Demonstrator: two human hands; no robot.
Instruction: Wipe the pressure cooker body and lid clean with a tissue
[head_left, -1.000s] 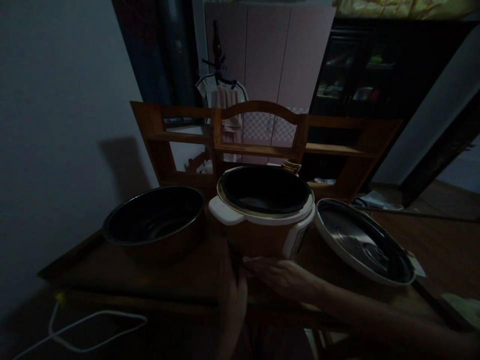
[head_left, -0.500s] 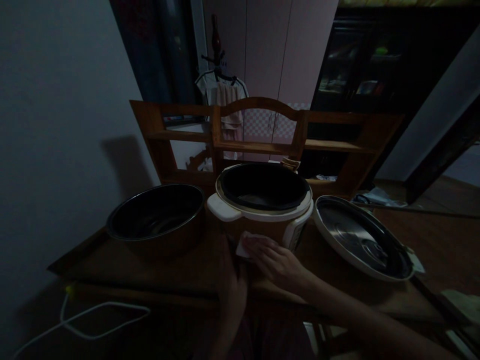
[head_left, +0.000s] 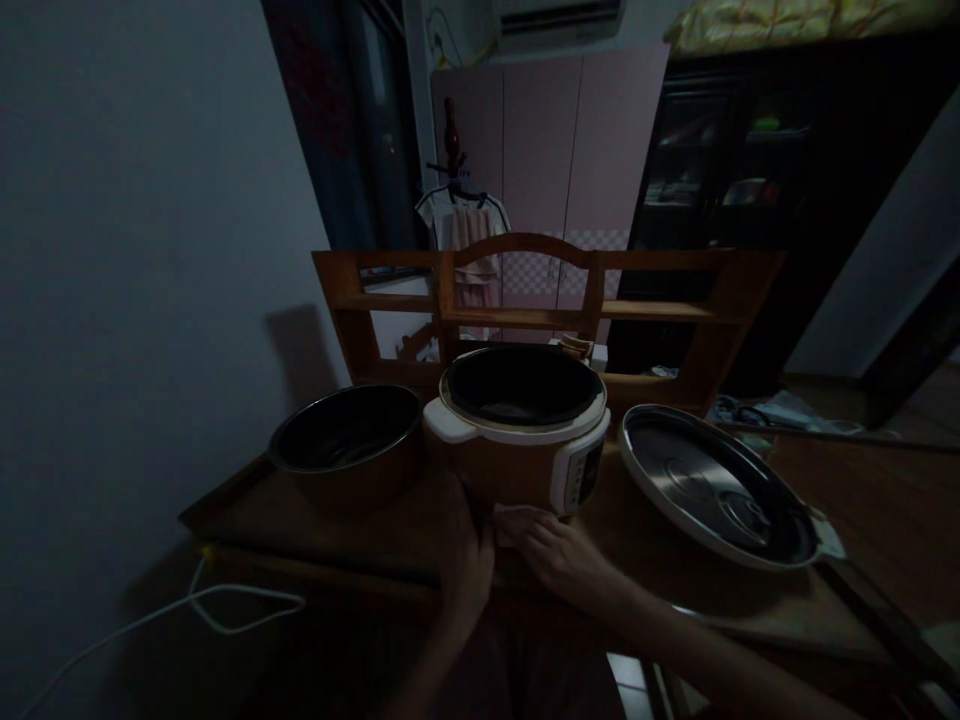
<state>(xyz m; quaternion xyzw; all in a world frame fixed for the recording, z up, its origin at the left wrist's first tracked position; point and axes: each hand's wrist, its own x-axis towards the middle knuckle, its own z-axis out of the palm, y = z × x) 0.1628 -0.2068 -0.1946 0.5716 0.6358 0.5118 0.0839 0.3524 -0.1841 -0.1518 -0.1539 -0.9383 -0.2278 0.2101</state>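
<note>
An electric cooker (head_left: 510, 470) with white rim and handle stands in the middle of the wooden table, its top uncovered and dark inside. My right hand (head_left: 559, 555) presses a pale cloth (head_left: 506, 537) low on the cooker's front, near its base. The cloth is mostly hidden under the fingers. My left hand (head_left: 466, 565) is beside it, fingers stretched out towards the lower left of the cooker; dim light hides whether they touch it. A dark inner pot (head_left: 360, 480) sits to the left. To the right lies the cooker's round lid (head_left: 697, 480), inner metal side up.
A wooden shelf rack (head_left: 517, 318) rises along the table's back. A white cord (head_left: 247, 590) hangs by the table's front left edge. The wall (head_left: 165, 250) is close on the left. Behind are a pink wardrobe (head_left: 536, 150) and a coat stand with clothes (head_left: 472, 235).
My right hand has moved the cloth down the cooker's front to near its base. The cooker's control panel now faces me more. The camera view has tilted up.
</note>
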